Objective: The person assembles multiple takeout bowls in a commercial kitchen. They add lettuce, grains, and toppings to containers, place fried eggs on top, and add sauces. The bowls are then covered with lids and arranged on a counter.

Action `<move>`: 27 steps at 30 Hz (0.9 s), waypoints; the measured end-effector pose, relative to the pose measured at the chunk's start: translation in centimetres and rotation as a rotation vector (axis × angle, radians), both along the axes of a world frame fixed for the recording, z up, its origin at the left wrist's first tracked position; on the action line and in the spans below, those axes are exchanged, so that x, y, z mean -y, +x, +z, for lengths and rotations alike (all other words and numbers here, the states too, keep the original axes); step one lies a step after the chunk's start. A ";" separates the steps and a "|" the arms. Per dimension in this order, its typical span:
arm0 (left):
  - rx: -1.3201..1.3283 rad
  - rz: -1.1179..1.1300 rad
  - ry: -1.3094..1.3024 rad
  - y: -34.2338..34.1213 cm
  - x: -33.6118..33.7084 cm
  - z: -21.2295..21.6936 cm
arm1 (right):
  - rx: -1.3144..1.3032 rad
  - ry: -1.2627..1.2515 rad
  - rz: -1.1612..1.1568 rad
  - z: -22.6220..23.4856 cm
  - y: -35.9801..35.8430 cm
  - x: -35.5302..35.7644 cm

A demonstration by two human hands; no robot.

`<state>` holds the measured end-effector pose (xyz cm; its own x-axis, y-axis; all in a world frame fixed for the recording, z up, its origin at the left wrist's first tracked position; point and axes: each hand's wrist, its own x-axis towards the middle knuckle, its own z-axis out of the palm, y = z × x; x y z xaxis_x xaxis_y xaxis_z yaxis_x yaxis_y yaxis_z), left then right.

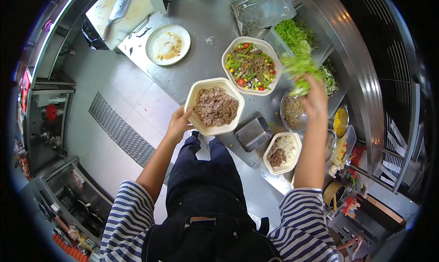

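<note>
My left hand (180, 123) grips the rim of a cream paper bowl (211, 131) and holds it tilted in front of me. Brown cooked meat (216, 107) fills much of that bowl. Loose green lettuce (300, 71) is bunched in the fingers of my right hand (315, 97), its leaves slightly blurred. This hand is over the counter's right side, near a clear tub (280, 43) of cut lettuce (297, 36). Between the two hands, on the counter, a larger cream bowl (225, 61) contains salad with meat, corn and tomatoes.
Right of centre sit an empty metal tray (254, 134), a cream bowl (276, 171) of rice and meat, a metal bowl (292, 118) of grains and a corn bowl (341, 121). A soiled white plate (153, 48) and a knife (121, 7) on a cutting board lie far left.
</note>
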<state>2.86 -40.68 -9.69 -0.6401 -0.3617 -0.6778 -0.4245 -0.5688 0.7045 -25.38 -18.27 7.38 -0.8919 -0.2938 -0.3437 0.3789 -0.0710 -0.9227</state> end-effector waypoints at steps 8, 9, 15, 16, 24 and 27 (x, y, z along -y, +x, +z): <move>-0.075 0.046 -0.699 0.3 -0.5 -0.9 | -0.715 0.433 0.836 -10.8 9.0 7.7; -0.068 0.056 -0.996 0.3 -0.6 -0.5 | -0.830 0.560 0.882 -11.7 9.6 8.4; -0.462 -0.444 -1.296 -4.3 1.5 4.7 | -1.084 0.817 0.765 -11.2 12.9 8.6; -0.515 -0.549 -1.334 -5.2 1.8 4.7 | -1.091 0.842 0.701 -10.8 13.3 8.4; -0.476 -0.693 -1.604 -8.0 3.4 1.9 | -1.099 0.750 0.552 -13.2 12.2 9.1; -0.392 -0.612 -1.576 -7.0 3.2 2.7 | -1.111 0.768 0.488 -11.4 12.4 8.8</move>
<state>-4.10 -43.85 -7.00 -0.9526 -0.1307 0.2747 0.0199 0.8743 0.4850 -12.96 -27.09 -4.06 -0.6644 -0.7075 0.2408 -0.7095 0.4958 -0.5008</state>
